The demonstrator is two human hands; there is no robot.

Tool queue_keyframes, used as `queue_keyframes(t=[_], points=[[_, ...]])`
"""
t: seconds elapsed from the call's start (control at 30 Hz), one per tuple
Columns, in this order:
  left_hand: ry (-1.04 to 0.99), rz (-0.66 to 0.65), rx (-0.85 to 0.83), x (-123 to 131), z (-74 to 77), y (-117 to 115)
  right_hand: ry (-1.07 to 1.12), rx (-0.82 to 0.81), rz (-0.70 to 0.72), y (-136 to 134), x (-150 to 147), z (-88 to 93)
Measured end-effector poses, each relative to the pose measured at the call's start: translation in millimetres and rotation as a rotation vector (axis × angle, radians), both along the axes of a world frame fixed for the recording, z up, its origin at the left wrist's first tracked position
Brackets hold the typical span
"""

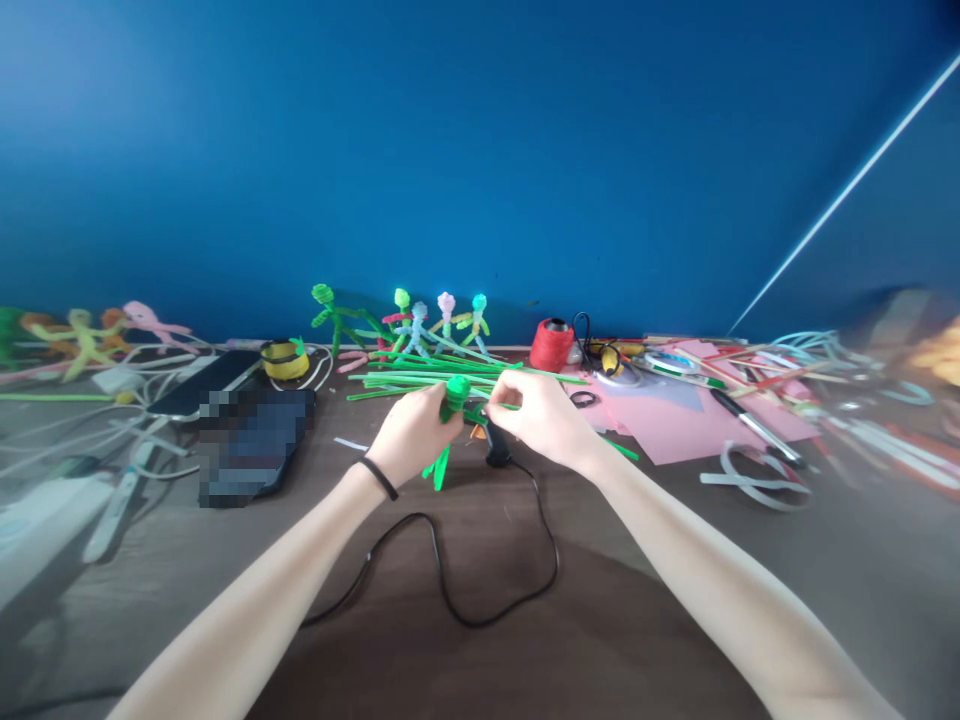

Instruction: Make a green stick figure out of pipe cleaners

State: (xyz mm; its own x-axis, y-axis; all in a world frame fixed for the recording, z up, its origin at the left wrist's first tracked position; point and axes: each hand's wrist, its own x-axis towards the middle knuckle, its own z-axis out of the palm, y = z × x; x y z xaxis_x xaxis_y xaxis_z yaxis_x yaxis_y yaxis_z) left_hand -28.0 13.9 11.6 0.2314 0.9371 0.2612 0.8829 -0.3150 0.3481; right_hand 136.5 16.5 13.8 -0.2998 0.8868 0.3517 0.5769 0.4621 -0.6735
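Note:
My left hand (415,428) is closed around a green pipe-cleaner figure (457,391). Its coiled round head sticks up above the thumb, and its green legs hang below the fingers. Close on the right, my right hand (536,415) is pinched, with thumb and index fingertip together beside the figure. Whatever lies between those fingertips is too small to tell. Under and between the hands lies a black corded tool (496,442), which looks like a glue gun, partly hidden. A bundle of loose green pipe cleaners (405,378) lies just behind the hands.
Several finished pipe-cleaner figures (418,325) lean against the blue wall. Two phones, one of them a dark phone (262,445), and white cables lie left. A red thread spool (551,346), pink paper (675,425) and a marker (754,425) are right. A black cord (442,585) loops in front.

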Motion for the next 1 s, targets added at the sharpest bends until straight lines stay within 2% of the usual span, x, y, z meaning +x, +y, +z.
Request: queue_keyframes(t=[0.17,0.3,0.5,0.6,0.73,0.83,1.0], points=[[-0.057,0.082,0.043,0.6,-3.6,1.0,0.154,-0.221,0.134,-6.9,-4.8,2.4],[-0.210,0.126,-0.033,-3.1,-4.5,3.6,0.187,-0.244,0.188,-7.5,-5.1,2.1],[-0.481,0.023,-0.100,-9.2,-2.5,9.2,0.171,-0.257,0.195,0.4,-1.6,-4.3],[-0.567,0.022,-0.164,-10.1,-0.2,10.2,0.177,-0.273,0.196,7.4,1.2,-10.4],[-0.646,-0.081,-0.219,-10.1,4.4,8.8,0.154,-0.282,0.195,14.7,5.1,-14.9],[-0.632,-0.147,-0.264,-9.7,8.3,7.1,0.106,-0.283,0.175,17.7,8.4,-13.3],[-0.528,-0.164,-0.314,-9.4,9.6,5.7,-0.054,-0.081,0.082,17.3,13.9,-6.7]])
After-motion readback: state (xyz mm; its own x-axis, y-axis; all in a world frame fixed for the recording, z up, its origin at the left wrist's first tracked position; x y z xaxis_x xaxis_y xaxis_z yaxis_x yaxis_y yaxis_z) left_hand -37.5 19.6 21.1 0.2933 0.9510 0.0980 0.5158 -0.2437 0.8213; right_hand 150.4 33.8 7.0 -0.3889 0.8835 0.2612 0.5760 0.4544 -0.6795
